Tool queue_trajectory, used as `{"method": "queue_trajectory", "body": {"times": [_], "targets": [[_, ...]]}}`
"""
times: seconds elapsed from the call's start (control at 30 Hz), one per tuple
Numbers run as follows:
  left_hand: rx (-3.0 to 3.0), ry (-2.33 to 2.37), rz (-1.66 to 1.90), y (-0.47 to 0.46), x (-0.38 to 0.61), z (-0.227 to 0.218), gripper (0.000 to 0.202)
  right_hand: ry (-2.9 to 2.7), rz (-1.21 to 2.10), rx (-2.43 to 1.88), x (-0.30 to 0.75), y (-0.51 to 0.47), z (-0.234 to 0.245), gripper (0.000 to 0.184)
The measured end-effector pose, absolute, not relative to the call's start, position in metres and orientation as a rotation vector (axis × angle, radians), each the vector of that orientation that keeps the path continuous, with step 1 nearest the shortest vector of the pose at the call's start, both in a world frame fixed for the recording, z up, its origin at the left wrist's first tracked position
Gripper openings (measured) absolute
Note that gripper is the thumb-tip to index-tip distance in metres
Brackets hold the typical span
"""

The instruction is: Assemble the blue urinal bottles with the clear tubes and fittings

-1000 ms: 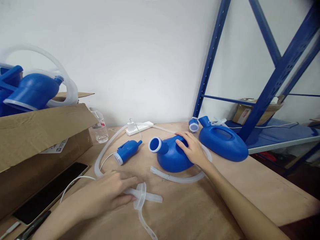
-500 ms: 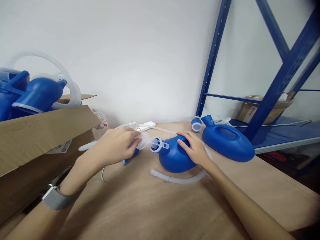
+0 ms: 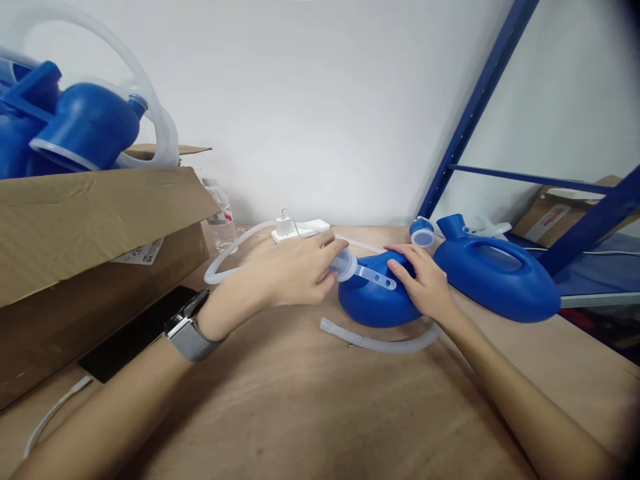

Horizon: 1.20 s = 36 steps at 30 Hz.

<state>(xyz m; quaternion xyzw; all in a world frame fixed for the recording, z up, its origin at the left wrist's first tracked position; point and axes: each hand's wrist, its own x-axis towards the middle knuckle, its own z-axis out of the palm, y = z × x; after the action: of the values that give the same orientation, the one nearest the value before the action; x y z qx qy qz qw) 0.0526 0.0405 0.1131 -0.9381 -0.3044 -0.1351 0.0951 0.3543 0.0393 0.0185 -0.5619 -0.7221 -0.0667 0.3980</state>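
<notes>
A blue plastic jug lies on its side on the wooden table. My left hand, with a watch on its wrist, is closed on a translucent cap fitting pressed against the jug's neck; the fitting's flat strap lies over the blue body. My right hand is laid over the jug's body, fingers curved on it. A clear hose curls in front of the jug.
A second blue jug and a loose blue cap lie at the right by a blue shelf frame. A cardboard box with blue parts stands left, beside a phone, a water bottle and a power strip.
My left hand picked the translucent fitting up from the table front, carried it to the jug's neck and pressed it on. The right hand stayed on the jug.
</notes>
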Motion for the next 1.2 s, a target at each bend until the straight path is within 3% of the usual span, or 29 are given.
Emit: {"method": "queue_trajectory", "body": {"times": [0.1,0.63,0.97,1.2], "targets": [[-2.798,-0.813,-0.415,0.049,0.046,0.11,0.053,-1.833,-0.164,-1.424,0.354,0.04,0.018,0.046],[-2.723,-0.829,-0.404,0.057,0.056,0.103,0.064,-1.749,-0.233,-1.496,0.346,0.037,0.016,0.049],[-2.79,-0.815,-0.417,0.058,0.059,0.101,0.061,-1.799,-0.252,-1.497,0.345,0.037,0.018,0.048],[-2.897,-0.848,-0.438,0.054,0.054,0.105,0.06,-1.874,-0.237,-1.546,0.339,0.032,0.03,0.062]]}}
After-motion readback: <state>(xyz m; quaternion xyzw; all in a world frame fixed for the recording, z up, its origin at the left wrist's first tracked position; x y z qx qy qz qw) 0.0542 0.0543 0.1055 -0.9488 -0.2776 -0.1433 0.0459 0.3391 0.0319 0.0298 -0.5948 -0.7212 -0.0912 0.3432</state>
